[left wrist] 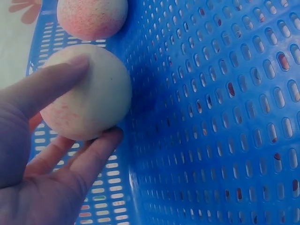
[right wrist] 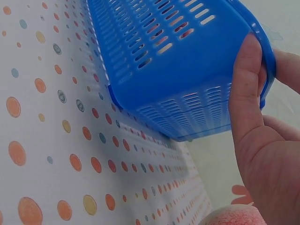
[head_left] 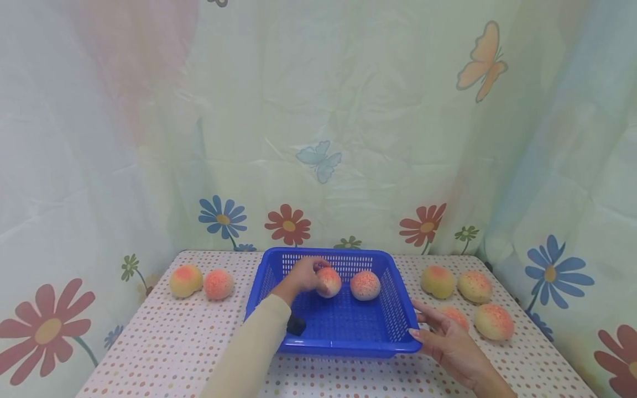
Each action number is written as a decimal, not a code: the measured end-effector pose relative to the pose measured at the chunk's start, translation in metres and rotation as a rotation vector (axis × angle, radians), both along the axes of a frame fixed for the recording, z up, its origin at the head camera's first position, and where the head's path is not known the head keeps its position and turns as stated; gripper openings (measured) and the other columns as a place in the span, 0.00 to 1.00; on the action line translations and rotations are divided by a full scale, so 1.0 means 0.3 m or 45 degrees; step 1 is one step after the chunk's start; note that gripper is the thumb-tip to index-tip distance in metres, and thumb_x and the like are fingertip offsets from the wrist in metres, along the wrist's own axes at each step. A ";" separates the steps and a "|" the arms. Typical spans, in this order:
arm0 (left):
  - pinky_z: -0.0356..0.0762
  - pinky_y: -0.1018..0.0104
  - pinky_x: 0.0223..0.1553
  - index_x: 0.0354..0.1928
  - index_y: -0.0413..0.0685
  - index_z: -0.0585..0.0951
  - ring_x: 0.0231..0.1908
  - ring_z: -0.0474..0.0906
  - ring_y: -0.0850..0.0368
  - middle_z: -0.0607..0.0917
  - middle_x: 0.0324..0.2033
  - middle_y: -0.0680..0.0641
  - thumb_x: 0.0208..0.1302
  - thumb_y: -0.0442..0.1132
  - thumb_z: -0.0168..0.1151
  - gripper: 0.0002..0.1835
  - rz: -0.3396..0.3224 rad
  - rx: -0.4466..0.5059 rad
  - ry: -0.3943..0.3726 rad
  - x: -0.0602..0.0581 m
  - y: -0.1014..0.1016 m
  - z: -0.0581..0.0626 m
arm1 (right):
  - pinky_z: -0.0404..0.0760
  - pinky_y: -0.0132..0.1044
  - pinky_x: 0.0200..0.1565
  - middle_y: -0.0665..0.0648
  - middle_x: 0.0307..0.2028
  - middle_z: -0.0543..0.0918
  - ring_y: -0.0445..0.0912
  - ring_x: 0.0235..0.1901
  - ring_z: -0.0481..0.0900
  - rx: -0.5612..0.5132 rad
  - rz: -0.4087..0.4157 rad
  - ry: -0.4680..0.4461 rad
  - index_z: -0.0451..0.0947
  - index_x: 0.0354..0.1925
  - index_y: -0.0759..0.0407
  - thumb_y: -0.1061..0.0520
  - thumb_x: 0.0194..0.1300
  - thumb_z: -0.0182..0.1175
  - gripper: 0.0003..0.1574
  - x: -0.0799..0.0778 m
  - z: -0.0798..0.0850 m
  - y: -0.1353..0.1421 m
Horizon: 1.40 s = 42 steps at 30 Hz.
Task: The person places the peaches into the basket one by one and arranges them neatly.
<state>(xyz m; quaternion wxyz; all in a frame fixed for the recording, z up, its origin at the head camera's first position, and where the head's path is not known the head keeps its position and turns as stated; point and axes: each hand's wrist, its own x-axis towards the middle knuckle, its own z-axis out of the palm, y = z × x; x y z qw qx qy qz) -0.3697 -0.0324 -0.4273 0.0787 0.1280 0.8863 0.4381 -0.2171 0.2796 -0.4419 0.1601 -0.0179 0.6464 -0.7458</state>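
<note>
A blue plastic basket (head_left: 343,347) with slotted walls sits on the table. Inside it, my left hand (head_left: 307,275) grips a pale peach with a red blush (left wrist: 101,101), thumb on one side and fingers curled round the other. Just right of that one, a second speckled peach (head_left: 365,286) lies in the basket, close to the held peach in the left wrist view. My right hand (head_left: 450,348) holds the basket's rim (right wrist: 268,61) near its front right corner, the thumb on one side and fingers on the other.
Two peaches, one yellowish (head_left: 186,281) and one redder (head_left: 218,284), lie left of the basket. Several more, including a speckled peach (head_left: 494,322), are on the right, one partly behind my right hand. A floral curtain (head_left: 358,110) hangs behind the dotted tablecloth (head_left: 164,342).
</note>
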 end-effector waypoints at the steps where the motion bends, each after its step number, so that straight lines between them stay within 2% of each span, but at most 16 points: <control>1: 0.80 0.55 0.46 0.52 0.55 0.79 0.47 0.76 0.49 0.79 0.50 0.45 0.41 0.32 0.75 0.31 0.010 0.011 -0.017 0.004 0.000 0.001 | 0.76 0.50 0.55 0.61 0.55 0.65 0.54 0.55 0.76 0.004 -0.002 0.000 0.43 0.74 0.52 0.60 0.65 0.57 0.47 0.000 0.000 -0.001; 5: 0.83 0.58 0.37 0.52 0.53 0.79 0.46 0.76 0.47 0.77 0.52 0.43 0.41 0.29 0.74 0.31 0.039 0.066 -0.053 0.013 -0.001 0.002 | 0.76 0.50 0.55 0.61 0.56 0.65 0.55 0.55 0.76 0.013 -0.010 0.000 0.43 0.74 0.52 0.60 0.65 0.57 0.47 0.000 0.000 -0.002; 8: 0.83 0.60 0.35 0.52 0.53 0.79 0.46 0.76 0.48 0.77 0.53 0.43 0.40 0.28 0.74 0.32 0.053 0.083 -0.062 0.012 -0.001 -0.003 | 0.76 0.51 0.55 0.61 0.56 0.65 0.55 0.55 0.76 0.015 -0.009 -0.001 0.43 0.74 0.51 0.60 0.65 0.57 0.47 0.000 0.000 -0.001; 17: 0.83 0.61 0.34 0.51 0.52 0.79 0.41 0.78 0.51 0.79 0.48 0.44 0.41 0.29 0.75 0.30 0.044 0.039 -0.038 0.005 -0.001 -0.017 | 0.76 0.50 0.55 0.60 0.54 0.66 0.55 0.55 0.76 0.000 -0.003 -0.011 0.43 0.74 0.52 0.60 0.66 0.57 0.47 0.002 0.003 -0.001; 27: 0.83 0.58 0.38 0.52 0.52 0.78 0.41 0.77 0.50 0.78 0.47 0.44 0.42 0.30 0.75 0.31 0.054 0.028 -0.068 0.004 0.008 -0.016 | 0.76 0.50 0.55 0.59 0.55 0.66 0.54 0.55 0.76 -0.009 0.007 -0.003 0.43 0.74 0.52 0.61 0.66 0.56 0.47 0.004 0.007 0.000; 34: 0.84 0.58 0.35 0.55 0.48 0.76 0.43 0.77 0.47 0.77 0.49 0.41 0.40 0.30 0.76 0.34 0.047 0.058 -0.085 0.016 0.000 0.006 | 0.76 0.49 0.55 0.59 0.54 0.66 0.55 0.55 0.76 -0.016 -0.004 -0.007 0.43 0.74 0.52 0.61 0.65 0.57 0.47 0.002 0.002 -0.001; 42: 0.84 0.58 0.34 0.57 0.47 0.75 0.44 0.77 0.45 0.76 0.50 0.38 0.45 0.32 0.74 0.33 0.074 0.113 -0.142 0.017 -0.031 0.023 | 0.76 0.49 0.56 0.60 0.55 0.65 0.55 0.55 0.76 -0.009 -0.025 -0.021 0.45 0.74 0.50 0.61 0.65 0.57 0.47 0.003 0.002 -0.001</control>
